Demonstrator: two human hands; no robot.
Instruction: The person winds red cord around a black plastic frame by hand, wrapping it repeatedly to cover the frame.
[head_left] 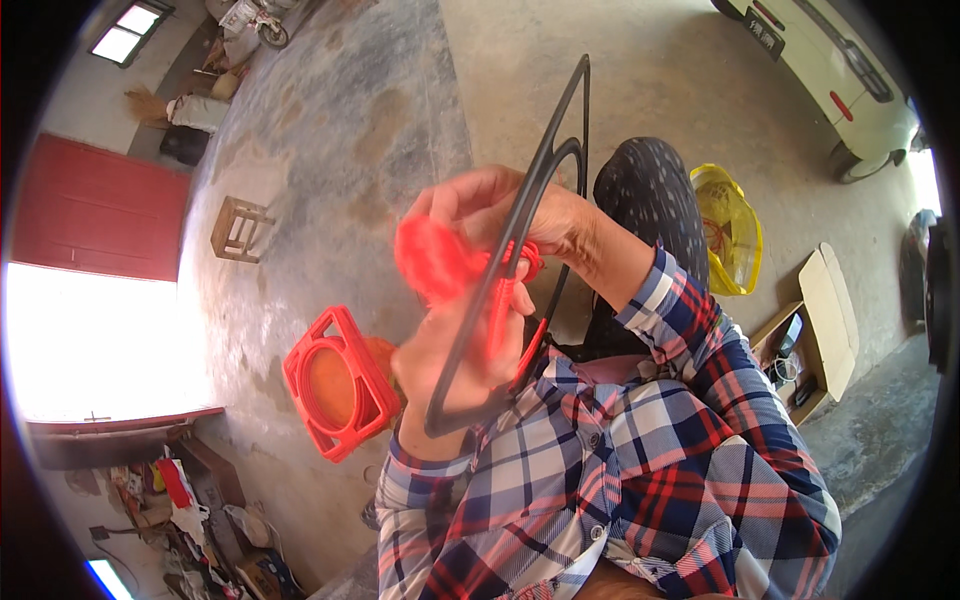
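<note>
A black bent-rod frame [546, 165] stands tilted across my hands, with red cord [500, 310] wound around part of it. My left hand [455, 350], smeared by motion, is closed around the wrapped part, and its fingertips show beside the cord. Above it, my right hand [490, 205] has its fingers curled against a blurred bundle of red cord [432, 260]. The black rod passes in front of both hands and hides some of the fingers. More red cord loops lie close to the right wrist.
On the floor at left sit a red plastic square piece with a round orange centre [343, 385] and a small wooden stool [238, 229]. To the right are a yellow basket [742, 235] and an open cardboard box [825, 320] with cables. A pale vehicle [835, 75] stands far right.
</note>
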